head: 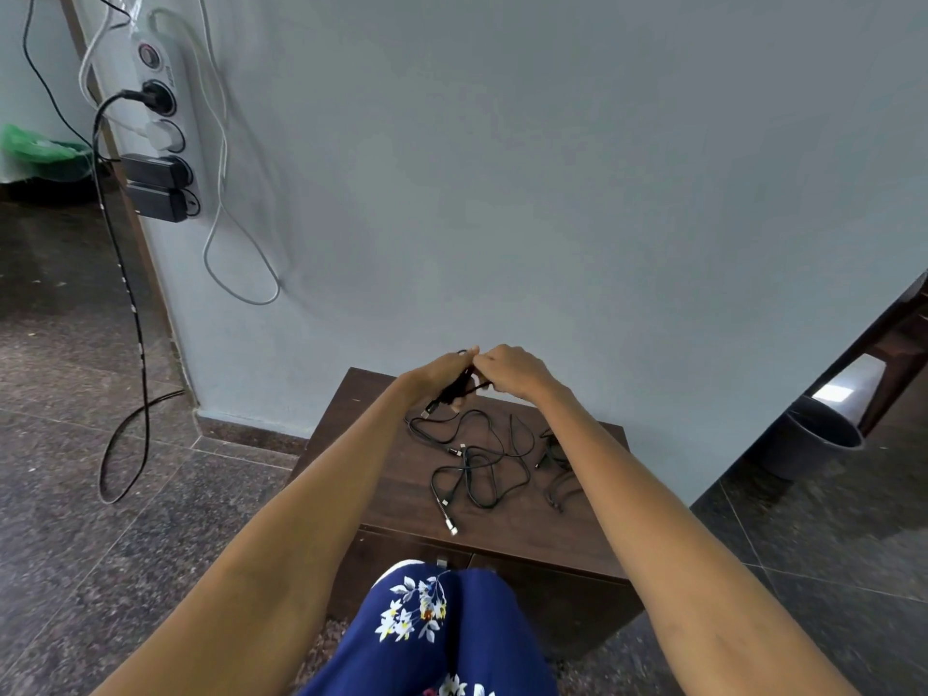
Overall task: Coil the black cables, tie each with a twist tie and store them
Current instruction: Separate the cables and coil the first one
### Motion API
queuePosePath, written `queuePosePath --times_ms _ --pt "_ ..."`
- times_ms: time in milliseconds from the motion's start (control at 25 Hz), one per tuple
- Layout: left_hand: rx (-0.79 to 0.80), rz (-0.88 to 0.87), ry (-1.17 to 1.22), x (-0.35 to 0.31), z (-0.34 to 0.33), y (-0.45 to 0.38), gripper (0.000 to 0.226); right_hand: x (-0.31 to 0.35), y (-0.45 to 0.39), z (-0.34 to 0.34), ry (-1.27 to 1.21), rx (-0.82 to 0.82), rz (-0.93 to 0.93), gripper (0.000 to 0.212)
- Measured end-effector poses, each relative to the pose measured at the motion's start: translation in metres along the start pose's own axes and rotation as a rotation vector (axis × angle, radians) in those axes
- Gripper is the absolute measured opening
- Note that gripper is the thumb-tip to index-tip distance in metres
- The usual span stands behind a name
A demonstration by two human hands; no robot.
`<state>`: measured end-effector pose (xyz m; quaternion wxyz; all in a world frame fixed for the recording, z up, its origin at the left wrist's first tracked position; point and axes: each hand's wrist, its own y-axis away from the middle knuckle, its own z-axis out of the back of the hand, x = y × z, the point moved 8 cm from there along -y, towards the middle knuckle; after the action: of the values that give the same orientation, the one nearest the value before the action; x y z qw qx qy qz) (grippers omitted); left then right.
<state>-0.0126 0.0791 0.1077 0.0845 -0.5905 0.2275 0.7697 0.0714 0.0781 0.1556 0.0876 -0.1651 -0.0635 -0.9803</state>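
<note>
A bunched black cable [454,390] is held above the far edge of a dark brown wooden cabinet [396,494]. My left hand [437,370] grips the bundle, and my right hand [509,370] pinches at its top, fingertips meeting the left hand's. A metal plug end hangs below the bundle. Several loose black cables [477,464] lie tangled on the cabinet top below my hands, some with silver plug ends. More black cable [557,469] lies partly hidden under my right forearm. I cannot make out a twist tie.
The cabinet stands against a pale wall. A white power strip [160,118] with plugs hangs on the wall at upper left, its black cord [125,444] trailing over the dark stone floor. A grey bin [818,439] stands at right. My blue floral-clad knee [442,630] is in front.
</note>
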Motion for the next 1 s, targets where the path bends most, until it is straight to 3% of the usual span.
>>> queuePosePath --times_ms 200,440,560,720,840,920,1000 --pt "0.18 0.013 0.248 -0.014 -0.018 0.007 0.059 0.0 0.011 0.023 -0.045 -0.368 0.112 0.029" --pt "0.426 -0.123 0.558 -0.036 -0.045 0.018 0.038 -0.041 0.007 0.027 -0.38 -0.373 -0.076 0.06" --pt "0.418 -0.131 0.58 -0.036 -0.062 0.011 0.033 -0.068 0.009 0.027 -0.445 -0.432 -0.18 0.062" --pt "0.313 -0.068 0.519 -0.013 -0.088 -0.009 0.032 -0.113 0.01 -0.004 -0.508 -0.281 -0.219 0.055" --pt "0.225 0.016 0.559 0.019 -0.099 -0.028 0.033 -0.161 0.023 -0.018 -0.571 -0.394 -0.318 0.048" --pt "0.174 0.054 0.558 0.038 -0.104 -0.043 0.033 -0.197 0.03 -0.038 -0.493 -0.379 -0.418 0.036" --pt "0.145 0.08 0.532 0.052 -0.108 -0.056 0.033 -0.223 0.034 -0.067 -0.283 -0.212 -0.44 0.031"
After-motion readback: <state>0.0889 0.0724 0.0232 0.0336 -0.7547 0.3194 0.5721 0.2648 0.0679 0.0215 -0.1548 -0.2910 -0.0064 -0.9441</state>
